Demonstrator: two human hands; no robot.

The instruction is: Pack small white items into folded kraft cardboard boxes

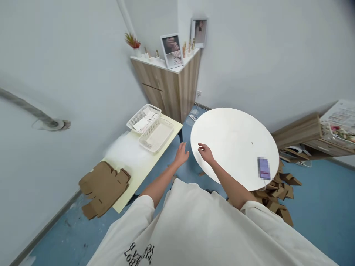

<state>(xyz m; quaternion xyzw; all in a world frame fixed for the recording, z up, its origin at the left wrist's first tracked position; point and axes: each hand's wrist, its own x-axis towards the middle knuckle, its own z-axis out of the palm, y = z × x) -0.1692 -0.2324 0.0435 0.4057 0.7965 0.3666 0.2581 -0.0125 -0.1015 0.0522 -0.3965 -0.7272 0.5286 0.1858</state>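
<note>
My left hand [182,154] hangs in the air over the gap between two tables, its fingers loosely spread and nothing in it. Close by, my right hand [205,152] is held out at the left rim of the round white table [227,129], fingers apart and empty. Whether it touches the tabletop I cannot tell. Nearest to my left hand is the pale yellow table [148,171], which bears a white plastic basket [156,149] and a second basket [129,123] with white papers inside. Flat brown cardboard pieces [104,184] lie stacked at its near end.
A blurred purple item [264,169] lies on the round table's right side. Folded cardboard boxes [277,199] are heaped on the floor beside it. A wooden cabinet [166,88] with picture frames stands in the corner. A power strip [192,117] and cables lie near it.
</note>
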